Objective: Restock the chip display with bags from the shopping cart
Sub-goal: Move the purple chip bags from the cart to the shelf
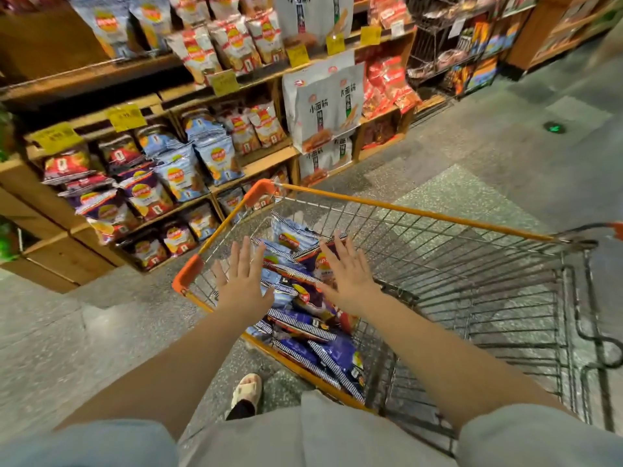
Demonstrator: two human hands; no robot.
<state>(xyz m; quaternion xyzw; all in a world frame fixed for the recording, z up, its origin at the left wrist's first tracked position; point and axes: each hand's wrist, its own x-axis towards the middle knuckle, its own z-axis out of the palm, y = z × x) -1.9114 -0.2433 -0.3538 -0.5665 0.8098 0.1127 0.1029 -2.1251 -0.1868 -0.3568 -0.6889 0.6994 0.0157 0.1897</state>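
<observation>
- Shop aisle with a grey speckled floor (472, 156).
- Wooden chip display (259, 165) across the upper left of the frame, full of chip bags.
- Wire shopping cart (421, 214) with an orange rim in the middle and right.
- Pile of blue and purple chip bags (303, 318) inside the cart, at its left end.
- Left hand (243, 283) over the cart's left edge, fingers straight, holding nothing.
- Right hand (347, 278) just above the bags, fingers spread, holding nothing.
</observation>
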